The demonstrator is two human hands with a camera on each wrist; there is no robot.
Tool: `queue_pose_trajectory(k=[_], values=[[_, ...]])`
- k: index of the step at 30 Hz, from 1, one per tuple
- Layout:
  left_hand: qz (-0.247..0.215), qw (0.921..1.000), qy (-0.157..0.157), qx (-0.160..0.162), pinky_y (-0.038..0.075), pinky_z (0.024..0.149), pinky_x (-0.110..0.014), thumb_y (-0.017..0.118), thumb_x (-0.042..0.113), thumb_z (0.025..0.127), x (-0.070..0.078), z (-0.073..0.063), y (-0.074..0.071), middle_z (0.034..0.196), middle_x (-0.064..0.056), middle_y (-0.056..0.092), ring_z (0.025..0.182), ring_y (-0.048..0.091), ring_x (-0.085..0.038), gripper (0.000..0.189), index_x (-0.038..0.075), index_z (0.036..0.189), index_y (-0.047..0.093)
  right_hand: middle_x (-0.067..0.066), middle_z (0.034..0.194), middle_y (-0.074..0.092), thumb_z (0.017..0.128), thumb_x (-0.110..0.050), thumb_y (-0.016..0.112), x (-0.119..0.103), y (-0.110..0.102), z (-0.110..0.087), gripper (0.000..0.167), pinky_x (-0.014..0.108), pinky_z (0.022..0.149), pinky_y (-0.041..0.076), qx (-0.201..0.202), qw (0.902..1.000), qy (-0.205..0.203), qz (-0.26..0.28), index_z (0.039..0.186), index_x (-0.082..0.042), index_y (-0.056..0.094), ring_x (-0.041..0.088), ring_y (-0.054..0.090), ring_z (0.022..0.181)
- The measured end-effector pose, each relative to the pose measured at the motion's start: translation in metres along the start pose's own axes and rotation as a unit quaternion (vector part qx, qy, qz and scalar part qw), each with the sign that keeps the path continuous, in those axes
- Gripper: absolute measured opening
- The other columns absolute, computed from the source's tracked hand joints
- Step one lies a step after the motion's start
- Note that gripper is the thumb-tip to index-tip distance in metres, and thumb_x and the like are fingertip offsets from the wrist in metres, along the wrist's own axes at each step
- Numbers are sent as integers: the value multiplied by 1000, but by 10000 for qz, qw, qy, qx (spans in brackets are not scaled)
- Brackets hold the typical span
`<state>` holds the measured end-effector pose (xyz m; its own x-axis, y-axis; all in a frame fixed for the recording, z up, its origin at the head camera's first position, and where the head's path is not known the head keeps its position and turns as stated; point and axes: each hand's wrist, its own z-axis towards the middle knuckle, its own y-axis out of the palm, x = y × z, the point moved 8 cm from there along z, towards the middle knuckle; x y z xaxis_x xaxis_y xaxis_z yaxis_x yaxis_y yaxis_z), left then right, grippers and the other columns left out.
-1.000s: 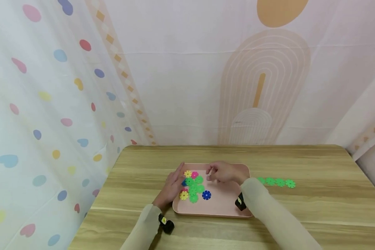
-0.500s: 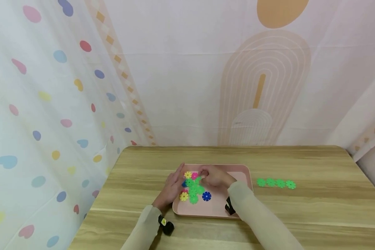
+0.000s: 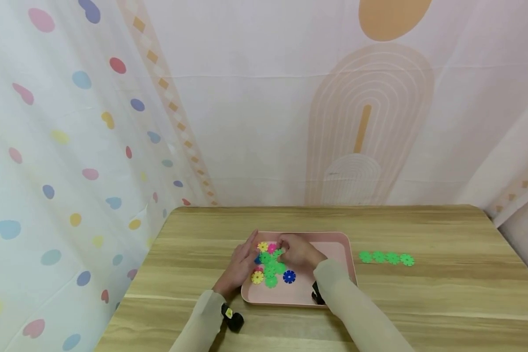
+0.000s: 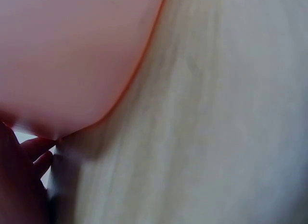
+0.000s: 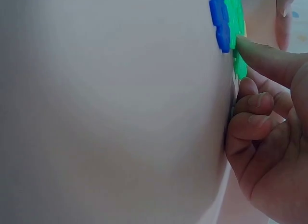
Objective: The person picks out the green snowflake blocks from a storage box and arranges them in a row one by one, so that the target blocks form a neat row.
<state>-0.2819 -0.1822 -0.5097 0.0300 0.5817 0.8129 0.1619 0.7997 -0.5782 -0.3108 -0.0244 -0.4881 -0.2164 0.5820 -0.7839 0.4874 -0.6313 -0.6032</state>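
A pink tray [image 3: 308, 296] holds a cluster of flower-shaped plastic discs. My left hand [image 3: 239, 264] grips the tray's left side, thumb over the rim and long fingers stretched along the outside; the left wrist view catches only part of this hand [image 4: 21, 171] at the tray's corner. Inside the tray, my right hand [image 3: 297, 250] pinches a green disc [image 3: 278, 253] at the cluster's upper right. From the right wrist, the thumb shows against the green discs [image 5: 240, 65], the other fingers [image 5: 252, 125] curled below; the index fingertip is hidden.
Beside the cluster lies a dark blue disc [image 3: 289, 276]. Yellow discs [image 3: 257, 277] and pink discs [image 3: 272, 248] sit among the green ones. A row of several green discs [image 3: 385, 257] lies right of the tray on the wooden table [image 3: 444, 293]. A patterned curtain [image 3: 255, 122] hangs behind.
My right hand has moved left across the tray to the green discs and down onto one, uncovering the whole row at right. The left hand stays at the rim.
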Motion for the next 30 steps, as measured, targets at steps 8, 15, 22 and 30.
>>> queue_pose_trajectory(k=[8,15,22,30], values=[[-29,10000,-78,-19,16,113,-69,39,33,106,0,0,1,157,-13,28,139,25,-35,58,31,160,16,2,89,53,87,-11,76,2,0,0,19,34,79,43,73,9997,206,-85,99,-11,62,20,49,86],[-221,9993,-298,-80,13,113,-70,40,38,105,-3,-2,2,160,-10,23,143,20,-34,59,38,159,15,2,87,52,87,-8,74,2,0,-1,18,32,76,43,64,9997,212,-43,98,-10,60,19,48,83],[-123,9996,-246,-80,14,113,-70,39,38,106,-3,0,1,159,-11,24,142,22,-34,59,36,159,14,3,87,53,88,-4,72,-2,0,-3,16,32,75,44,54,9999,149,30,96,-9,58,19,48,82],[53,10000,-72,2,15,113,-68,39,37,106,-3,1,1,158,-12,28,142,23,-35,59,35,159,15,2,86,54,89,-1,68,-1,0,-4,12,30,73,44,27,9999,41,124,93,-7,59,17,49,80]])
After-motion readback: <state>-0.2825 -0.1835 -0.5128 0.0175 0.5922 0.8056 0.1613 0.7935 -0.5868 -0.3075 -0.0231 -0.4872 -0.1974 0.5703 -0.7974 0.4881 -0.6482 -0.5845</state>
